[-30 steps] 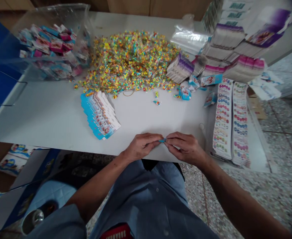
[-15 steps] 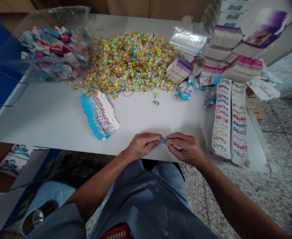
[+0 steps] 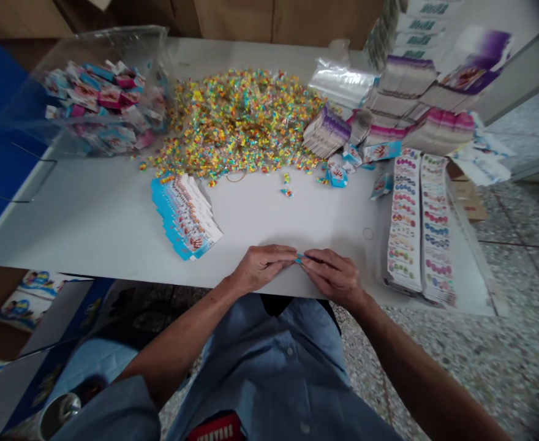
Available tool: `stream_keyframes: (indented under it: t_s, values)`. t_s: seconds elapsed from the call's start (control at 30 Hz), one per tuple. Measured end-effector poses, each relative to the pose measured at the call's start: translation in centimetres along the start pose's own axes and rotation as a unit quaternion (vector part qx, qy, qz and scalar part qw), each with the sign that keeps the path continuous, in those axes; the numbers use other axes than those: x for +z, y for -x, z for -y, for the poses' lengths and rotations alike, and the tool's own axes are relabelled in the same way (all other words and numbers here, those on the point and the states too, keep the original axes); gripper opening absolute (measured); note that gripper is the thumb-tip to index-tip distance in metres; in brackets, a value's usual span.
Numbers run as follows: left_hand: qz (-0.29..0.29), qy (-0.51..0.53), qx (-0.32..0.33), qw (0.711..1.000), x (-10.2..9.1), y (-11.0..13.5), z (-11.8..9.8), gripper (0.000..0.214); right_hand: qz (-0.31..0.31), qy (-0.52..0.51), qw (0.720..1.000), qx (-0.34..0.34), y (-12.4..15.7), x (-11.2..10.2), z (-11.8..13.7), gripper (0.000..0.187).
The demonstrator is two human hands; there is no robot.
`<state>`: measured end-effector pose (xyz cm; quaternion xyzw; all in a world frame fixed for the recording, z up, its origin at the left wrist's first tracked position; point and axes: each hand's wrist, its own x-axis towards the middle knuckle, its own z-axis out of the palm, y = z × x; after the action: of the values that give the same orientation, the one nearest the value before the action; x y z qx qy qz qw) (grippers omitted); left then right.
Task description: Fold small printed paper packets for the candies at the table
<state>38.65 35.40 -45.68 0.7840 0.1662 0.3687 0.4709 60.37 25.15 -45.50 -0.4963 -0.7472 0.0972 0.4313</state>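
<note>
My left hand [image 3: 261,267] and my right hand [image 3: 331,275] meet at the near edge of the white table [image 3: 95,214]. Both are closed in a pinch on one small blue card piece [image 3: 299,258], of which only a sliver shows between the fingertips. A fanned stack of blue and white printed cards [image 3: 184,214] lies to the left of my hands. Farther back spreads a big heap of small multicoloured packets [image 3: 244,122].
A clear plastic bin [image 3: 92,92] of pink and blue packs stands at the back left. Stacks of purple and pink cards [image 3: 411,104] and clear bags [image 3: 343,79] fill the back right. Two long sticker sheets [image 3: 419,223] lie at the right. A blue box sits below left.
My hands stay pinched on the blue piece at the table edge, with only slight finger shifts. The view has tilted a little, so the table's contents sit lower in the picture.
</note>
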Motion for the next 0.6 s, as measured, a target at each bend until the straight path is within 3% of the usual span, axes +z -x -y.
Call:
stream_keyframes:
  t_s: [0.1, 0.2, 0.37, 0.47, 0.6]
  values:
    - [-0.008, 0.002, -0.023, 1.000, 0.3, -0.1, -0.1, 0.021, -0.024, -0.024, 0.999, 0.019, -0.4, 0.1, 0.3, 0.034]
    - [-0.048, -0.013, -0.071, 0.996, 1.2, 0.2, -0.5, 0.034, -0.078, -0.044, 0.994, 0.063, -0.9, 0.8, 1.4, 0.028]
    - [-0.096, -0.197, -0.075, 0.973, 2.7, 1.2, -2.2, 0.051, -0.177, -0.113, 0.941, 0.266, -1.6, 2.1, 4.3, 0.013]
    - [-0.078, -0.253, -0.058, 0.963, 2.5, 1.2, -2.8, 0.046, -0.142, -0.160, 0.926, 0.312, -2.1, 2.0, 5.4, 0.010]
    - [-0.019, -0.237, -0.048, 0.970, 1.4, 1.0, -2.9, 0.046, -0.078, -0.156, 0.937, 0.302, -2.7, 1.2, 5.6, 0.013]
